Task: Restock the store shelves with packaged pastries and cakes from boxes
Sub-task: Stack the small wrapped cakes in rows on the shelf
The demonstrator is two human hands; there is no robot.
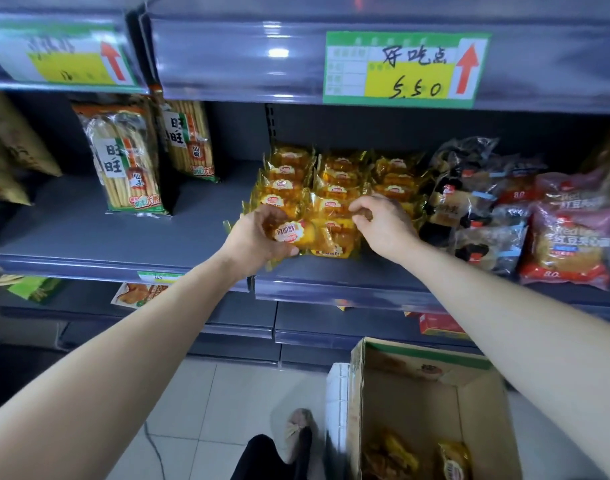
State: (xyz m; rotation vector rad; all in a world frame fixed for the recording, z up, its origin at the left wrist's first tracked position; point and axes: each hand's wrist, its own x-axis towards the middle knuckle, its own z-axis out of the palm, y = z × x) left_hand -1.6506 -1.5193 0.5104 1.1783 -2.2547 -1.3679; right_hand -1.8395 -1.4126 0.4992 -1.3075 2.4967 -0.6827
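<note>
Rows of yellow-wrapped cakes [334, 181] lie stacked on the grey middle shelf [89, 233]. My left hand [258, 237] grips one yellow cake pack [293, 233] at the front of the stack, label facing me. My right hand [383, 220] reaches over the front row, its fingers curled and pinching the wrapper of a cake pack [334, 206] there. An open cardboard box [417, 393] stands on the floor at the lower right, with a few yellow packs [452, 460] left at its bottom.
Tall rice-cracker bags [130, 161] stand left of the cakes. Dark and red bread packs [566, 237] fill the shelf to the right. A price tag reading 5.50 [404, 69] hangs on the shelf above. Lower shelves and a tiled floor lie below, with my foot [296, 434] beside the box.
</note>
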